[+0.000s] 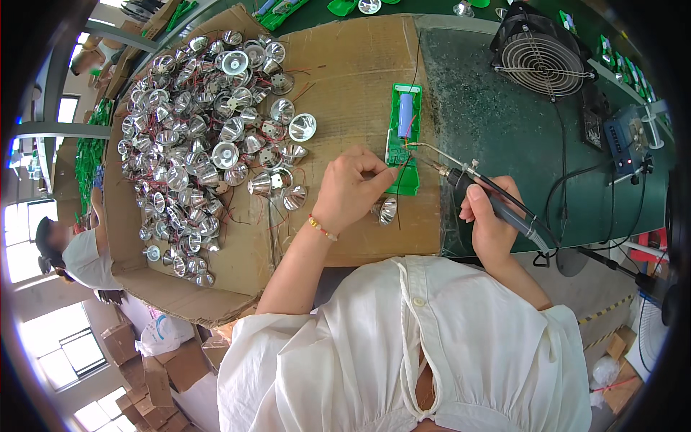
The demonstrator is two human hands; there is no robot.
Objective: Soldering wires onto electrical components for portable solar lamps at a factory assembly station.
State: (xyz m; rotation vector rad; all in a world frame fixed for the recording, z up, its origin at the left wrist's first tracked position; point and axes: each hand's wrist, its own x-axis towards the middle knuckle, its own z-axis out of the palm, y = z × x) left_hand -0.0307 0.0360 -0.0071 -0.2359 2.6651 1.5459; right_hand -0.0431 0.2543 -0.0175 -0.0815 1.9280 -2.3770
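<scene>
**Soldering at the green board, centre of frame**

Here the left hand (pixel 353 189) is at the centre of the frame, fingers pinched together on thin wires at the lower edge of a green circuit board (pixel 404 137), w/ a blue cylindrical battery cell (pixel 406 114) fixed in its upper part. The board lies on a cardboard sheet (pixel 353 72) over the dark green tabletop (pixel 518 144). The right hand (pixel 489 223), right of centre, is closed around the grip of a soldering iron (pixel 461 176); its thin metal tip reaches left to the board, approx. at the middle of its right edge. One silver reflector cup (pixel 386 209) lies just below the left hand, near the wrist. A big pile of the same reflector cups (pixel 201 137) w/ red wires fills the upper left of the frame. A small black fan (pixel 540 61) stands at the upper right. At the left edge another person (pixel 75 252) is seen in a white top.
</scene>
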